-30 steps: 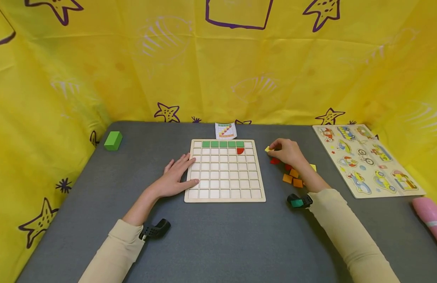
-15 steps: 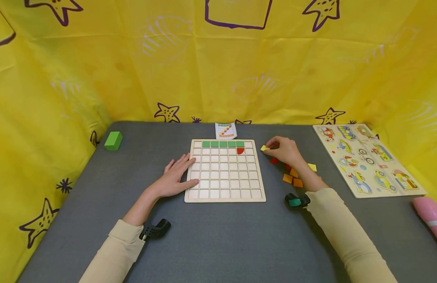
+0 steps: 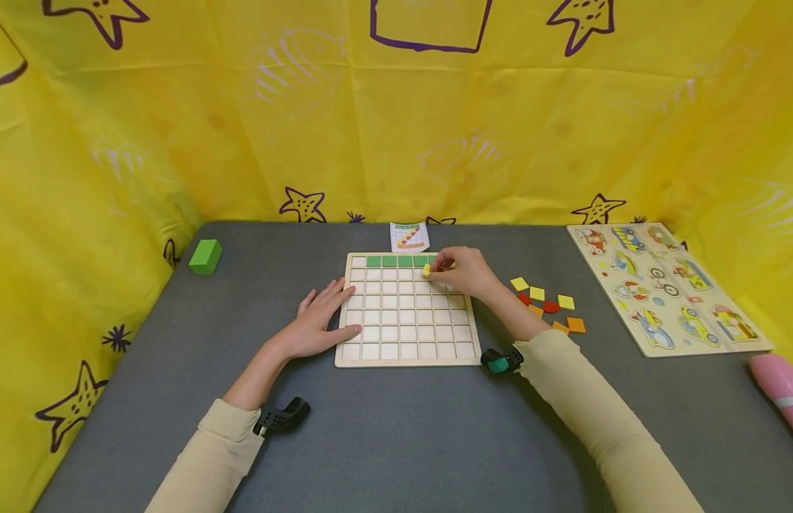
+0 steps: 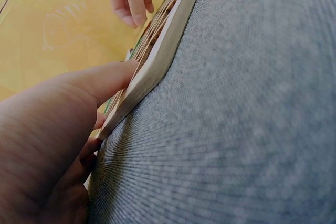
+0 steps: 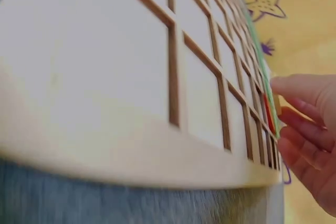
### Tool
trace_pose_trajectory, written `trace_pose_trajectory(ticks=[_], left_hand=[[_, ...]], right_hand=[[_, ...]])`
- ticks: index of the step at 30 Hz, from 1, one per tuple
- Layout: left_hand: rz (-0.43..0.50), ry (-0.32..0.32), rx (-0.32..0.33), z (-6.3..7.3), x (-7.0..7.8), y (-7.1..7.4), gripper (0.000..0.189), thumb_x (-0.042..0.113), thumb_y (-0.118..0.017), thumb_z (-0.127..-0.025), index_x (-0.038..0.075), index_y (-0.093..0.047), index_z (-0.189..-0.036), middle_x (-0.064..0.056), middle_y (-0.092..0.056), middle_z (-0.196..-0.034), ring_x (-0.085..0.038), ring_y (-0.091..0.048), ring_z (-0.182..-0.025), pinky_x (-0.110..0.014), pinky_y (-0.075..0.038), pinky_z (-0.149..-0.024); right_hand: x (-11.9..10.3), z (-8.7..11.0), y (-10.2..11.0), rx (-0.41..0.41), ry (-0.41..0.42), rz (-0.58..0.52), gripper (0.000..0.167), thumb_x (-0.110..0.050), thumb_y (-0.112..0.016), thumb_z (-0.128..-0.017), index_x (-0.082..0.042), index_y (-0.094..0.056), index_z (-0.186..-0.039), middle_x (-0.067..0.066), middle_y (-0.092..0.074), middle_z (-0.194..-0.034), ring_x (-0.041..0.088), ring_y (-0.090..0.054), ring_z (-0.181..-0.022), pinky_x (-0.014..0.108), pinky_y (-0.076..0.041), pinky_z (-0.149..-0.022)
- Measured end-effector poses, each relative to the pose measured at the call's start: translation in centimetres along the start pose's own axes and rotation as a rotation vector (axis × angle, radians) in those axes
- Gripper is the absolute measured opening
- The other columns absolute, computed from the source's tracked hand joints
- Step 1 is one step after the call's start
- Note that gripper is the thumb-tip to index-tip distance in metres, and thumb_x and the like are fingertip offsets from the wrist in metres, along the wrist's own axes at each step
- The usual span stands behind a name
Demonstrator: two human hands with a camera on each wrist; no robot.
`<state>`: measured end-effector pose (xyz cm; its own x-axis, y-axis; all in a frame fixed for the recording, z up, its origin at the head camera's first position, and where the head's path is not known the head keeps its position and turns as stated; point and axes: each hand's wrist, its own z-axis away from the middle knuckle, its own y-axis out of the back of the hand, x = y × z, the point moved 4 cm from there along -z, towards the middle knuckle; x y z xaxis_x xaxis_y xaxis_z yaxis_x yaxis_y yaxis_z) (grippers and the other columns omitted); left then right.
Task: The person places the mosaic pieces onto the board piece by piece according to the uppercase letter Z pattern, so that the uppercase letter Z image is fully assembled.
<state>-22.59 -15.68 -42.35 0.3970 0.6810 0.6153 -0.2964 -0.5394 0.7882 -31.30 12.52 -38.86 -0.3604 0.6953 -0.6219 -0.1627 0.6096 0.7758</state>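
A wooden grid board [image 3: 405,362] lies on the grey table. My left hand [image 3: 315,320] rests along its left edge, fingers spread and thumb on the rim, as the left wrist view also shows. Green square tiles [image 3: 390,262] fill part of the top row. Between thumb and fingertips my right hand [image 3: 467,273] pinches a small yellow tile [image 3: 427,271], held at the second row just under the green ones. A red rounded piece [image 5: 269,114] shows beside these fingertips in the right wrist view; the hand hides it in the head view. Behind the board lies a pattern card [image 3: 409,237].
Right of the board are loose yellow tiles [image 3: 566,303], red pieces [image 3: 551,307] and orange tiles [image 3: 576,325]. Farther right lie a picture puzzle board [image 3: 665,292] and a pink object [image 3: 781,385]. A green block [image 3: 206,256] stands at the back left, before a yellow cloth [image 3: 396,128].
My right hand has moved left with the yellow tile, from beside the loose pieces to over the board's second row. More loose tiles are uncovered. The left hand has stayed still.
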Motion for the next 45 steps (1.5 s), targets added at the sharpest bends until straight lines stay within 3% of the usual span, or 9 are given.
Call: trace_pose_trajectory(ticks=[8,17,23,30,38,45], left_hand=[[0.005,-0.006,0.001,0.1,0.2,0.0,0.077,0.038,-0.062,-0.095,0.003,-0.026,-0.154,-0.019,-0.011,-0.161,-0.032,-0.005,-0.148,-0.056,0.002,-0.113],[0.002,-0.002,0.007,0.1,0.1,0.0,0.078,0.038,-0.062,-0.094,0.003,-0.027,-0.153,-0.019,-0.012,-0.161,-0.033,-0.005,-0.148,-0.056,0.002,-0.113],[0.002,0.001,0.002,0.0,0.2,0.0,0.078,0.039,-0.062,-0.094,0.003,-0.026,-0.154,-0.019,-0.011,-0.161,-0.033,-0.005,-0.148,-0.055,0.003,-0.113],[-0.003,0.009,0.005,0.1,0.2,0.0,0.078,0.039,-0.062,-0.094,0.004,-0.026,-0.154,-0.018,-0.011,-0.161,-0.032,-0.005,-0.148,-0.055,0.002,-0.113],[-0.001,0.014,0.004,0.1,0.2,0.1,0.078,0.04,-0.062,-0.094,0.004,-0.026,-0.154,-0.018,-0.011,-0.161,-0.032,-0.005,-0.148,-0.055,0.003,-0.113],[-0.01,0.022,0.004,0.0,0.0,0.0,0.079,0.041,-0.062,-0.094,0.004,-0.026,-0.154,-0.018,-0.011,-0.161,-0.032,-0.004,-0.148,-0.055,0.003,-0.113]], right_hand=[[-1.1,-0.3,-1.1,-0.016,0.137,0.026,0.009,-0.01,-0.073,-0.087,-0.005,-0.074,-0.094,0.007,-0.068,-0.093,0.023,-0.058,-0.084,0.038,-0.047,-0.077],[-0.8,0.0,-1.2,-0.005,0.183,0.035,0.011,-0.009,-0.068,-0.091,-0.007,-0.076,-0.098,0.007,-0.071,-0.102,0.026,-0.054,-0.091,0.042,-0.042,-0.081],[0.2,0.7,-0.5,0.012,0.104,-0.017,0.016,-0.012,-0.064,-0.094,-0.009,-0.076,-0.105,0.006,-0.071,-0.107,0.023,-0.06,-0.099,0.039,-0.05,-0.085],[2.2,3.2,2.1,0.056,0.012,-0.049,0.018,-0.014,-0.063,-0.095,-0.007,-0.074,-0.108,0.01,-0.07,-0.11,0.026,-0.063,-0.088,0.037,-0.05,-0.073],[5.1,6.6,5.5,0.048,-0.042,0.056,0.015,-0.011,-0.064,-0.095,-0.006,-0.074,-0.105,0.011,-0.071,-0.103,0.025,-0.064,-0.083,0.037,-0.051,-0.072],[6.2,8.0,6.0,0.028,-0.028,0.131,0.019,-0.011,-0.07,-0.089,-0.004,-0.072,-0.107,0.013,-0.07,-0.1,0.03,-0.061,-0.089,0.044,-0.048,-0.078]])
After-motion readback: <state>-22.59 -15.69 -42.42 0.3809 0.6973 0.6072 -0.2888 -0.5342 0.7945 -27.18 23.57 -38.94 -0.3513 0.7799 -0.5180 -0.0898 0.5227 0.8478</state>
